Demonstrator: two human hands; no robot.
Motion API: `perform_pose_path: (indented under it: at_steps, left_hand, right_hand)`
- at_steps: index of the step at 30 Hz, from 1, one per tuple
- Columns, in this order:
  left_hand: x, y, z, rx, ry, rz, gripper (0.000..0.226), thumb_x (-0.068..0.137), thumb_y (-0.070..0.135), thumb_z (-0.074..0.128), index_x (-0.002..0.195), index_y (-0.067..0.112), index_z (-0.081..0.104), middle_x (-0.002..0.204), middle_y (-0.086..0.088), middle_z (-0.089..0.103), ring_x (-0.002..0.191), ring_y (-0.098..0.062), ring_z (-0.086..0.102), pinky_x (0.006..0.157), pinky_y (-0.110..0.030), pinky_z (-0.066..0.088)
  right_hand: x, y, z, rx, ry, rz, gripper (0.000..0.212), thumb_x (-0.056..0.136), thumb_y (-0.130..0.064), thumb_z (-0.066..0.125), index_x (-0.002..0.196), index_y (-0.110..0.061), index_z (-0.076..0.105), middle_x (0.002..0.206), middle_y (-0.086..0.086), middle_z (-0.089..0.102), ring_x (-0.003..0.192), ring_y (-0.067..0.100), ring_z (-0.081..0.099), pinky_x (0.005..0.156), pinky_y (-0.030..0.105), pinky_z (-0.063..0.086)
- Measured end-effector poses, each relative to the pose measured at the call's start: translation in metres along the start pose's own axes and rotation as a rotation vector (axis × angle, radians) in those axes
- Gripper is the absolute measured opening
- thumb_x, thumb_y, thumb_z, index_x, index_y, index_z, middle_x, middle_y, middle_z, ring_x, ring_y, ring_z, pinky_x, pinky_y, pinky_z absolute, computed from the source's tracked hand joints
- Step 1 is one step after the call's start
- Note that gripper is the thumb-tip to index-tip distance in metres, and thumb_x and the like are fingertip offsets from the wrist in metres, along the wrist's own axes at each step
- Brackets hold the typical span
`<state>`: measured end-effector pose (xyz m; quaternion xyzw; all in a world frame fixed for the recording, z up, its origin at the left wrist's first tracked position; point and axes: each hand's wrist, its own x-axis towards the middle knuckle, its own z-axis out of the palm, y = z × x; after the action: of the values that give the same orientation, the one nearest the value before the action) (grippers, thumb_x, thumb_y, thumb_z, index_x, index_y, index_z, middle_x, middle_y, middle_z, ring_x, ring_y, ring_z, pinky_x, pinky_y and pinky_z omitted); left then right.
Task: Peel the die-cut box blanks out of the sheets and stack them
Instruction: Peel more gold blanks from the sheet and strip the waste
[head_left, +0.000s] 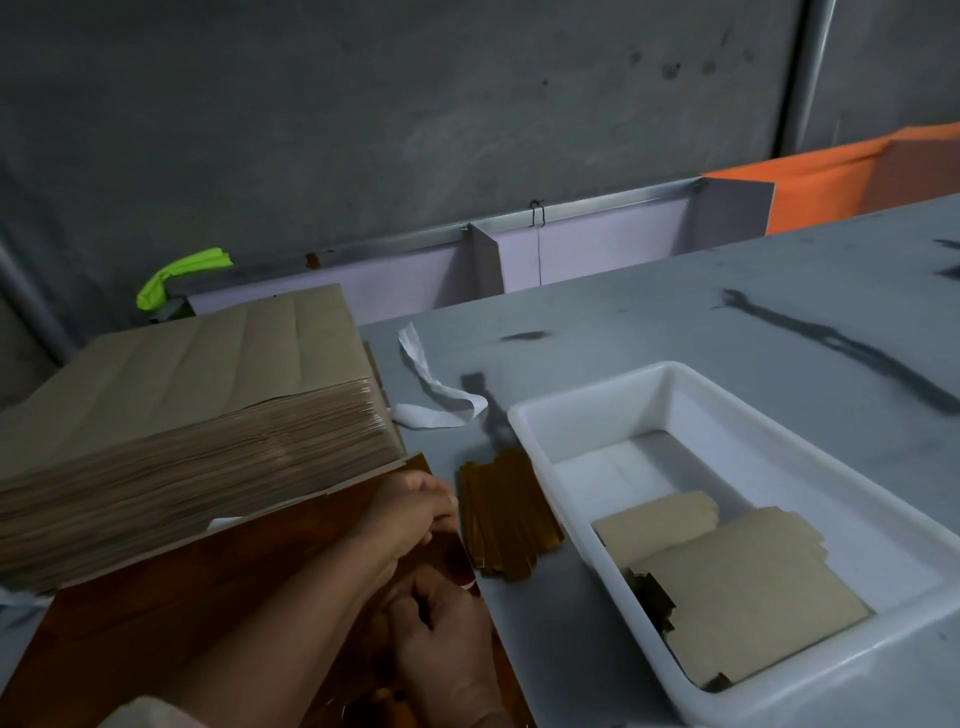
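- The right hand is at the near edge of the grey table, cut off at the wrist. Its fingers curl over a shiny brown sheet. It is too dark to tell if they pinch it.
- The left hand reaches in just behind. Its curled fingers grip the sheet's right edge.
- Brown strips lie just beside the hands.
- A white tub at the near right holds tan blanks, partly hidden by its wall.
- A tall stack of tan sheets at the left edge covers the brown sheet's far part.
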<state>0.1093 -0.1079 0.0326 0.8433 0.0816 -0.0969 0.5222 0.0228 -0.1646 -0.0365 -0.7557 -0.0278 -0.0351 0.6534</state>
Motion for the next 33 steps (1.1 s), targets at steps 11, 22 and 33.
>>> perform_pose_path:
  at_steps: [11, 22, 33]
  left_hand:
    - [-0.043, -0.046, -0.085, -0.129, 0.295, 0.039, 0.013, 0.092, 0.008, 0.058, 0.096, 0.017, 0.067, 0.095, -0.004, 0.070, 0.087, -0.015, 0.067, 0.067, -0.028, 0.044]
    - [-0.055, -0.101, -0.111, 0.208, 0.483, 0.029, 0.014, 0.094, 0.013, 0.057, 0.097, 0.027, 0.061, 0.104, 0.002, 0.062, 0.092, -0.012, 0.058, 0.069, -0.025, 0.044]
    - [-0.085, -0.072, -0.062, 0.259, 0.019, 0.296, 0.011, 0.091, 0.034, 0.063, 0.102, 0.035, 0.062, 0.095, 0.014, 0.065, 0.085, 0.006, 0.062, 0.063, -0.008, 0.045]
  right_hand:
    - [-0.002, -0.002, 0.000, -0.090, 0.003, 0.023, 0.020, 0.092, -0.022, 0.053, 0.073, -0.026, 0.061, 0.067, -0.006, 0.063, 0.060, -0.001, 0.054, 0.056, 0.016, 0.042]
    - [-0.004, -0.006, 0.000, -0.130, 0.001, 0.032, 0.024, 0.094, -0.018, 0.054, 0.071, -0.023, 0.062, 0.064, -0.015, 0.063, 0.057, -0.005, 0.055, 0.051, 0.011, 0.040]
    - [-0.009, -0.010, 0.002, -0.116, 0.028, -0.030, 0.033, 0.096, -0.025, 0.053, 0.065, -0.033, 0.057, 0.059, -0.010, 0.059, 0.056, 0.002, 0.051, 0.057, 0.027, 0.042]
